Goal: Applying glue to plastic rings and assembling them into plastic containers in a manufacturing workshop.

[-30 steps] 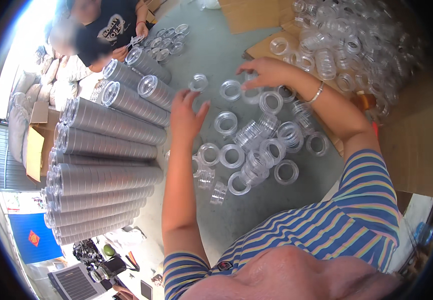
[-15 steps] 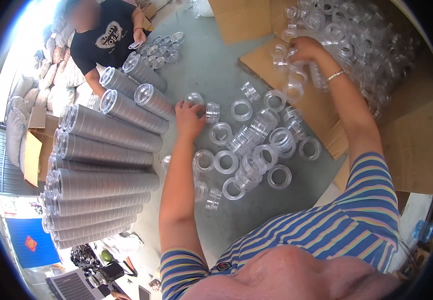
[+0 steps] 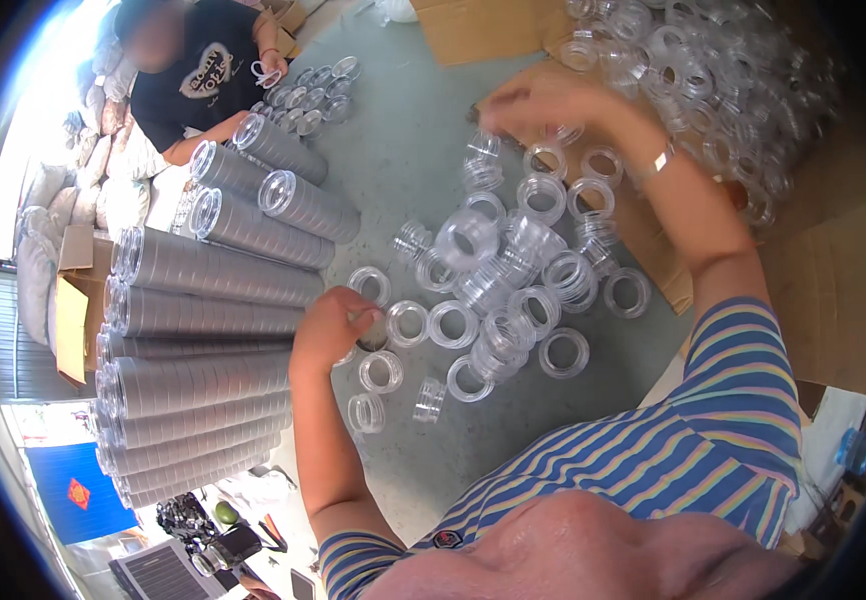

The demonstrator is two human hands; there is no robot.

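Observation:
Many clear plastic rings (image 3: 453, 324) lie scattered and heaped on the grey-green table, some flat, some on edge. At the near end of the stacks, my left hand (image 3: 328, 328) has its fingers bent round a ring (image 3: 373, 334) at the left edge of the heap. Its fingertips partly cover that ring. My right hand (image 3: 538, 100), smeared by motion, is over the far side of the heap by the cardboard flap. Rings (image 3: 483, 150) lie just below its fingers; whether it holds any is unclear.
Long stacks of clear round pieces (image 3: 203, 270) lie in rows at left. A big cardboard box (image 3: 813, 260) at right has a large pile of rings (image 3: 703, 80). Across the table a person (image 3: 193, 80) in black holds a ring-like piece, beside small round pieces (image 3: 313, 98).
My right hand has swung left from the box pile to over the table, and more rings lie on the far side. My left hand has drawn back toward me and left.

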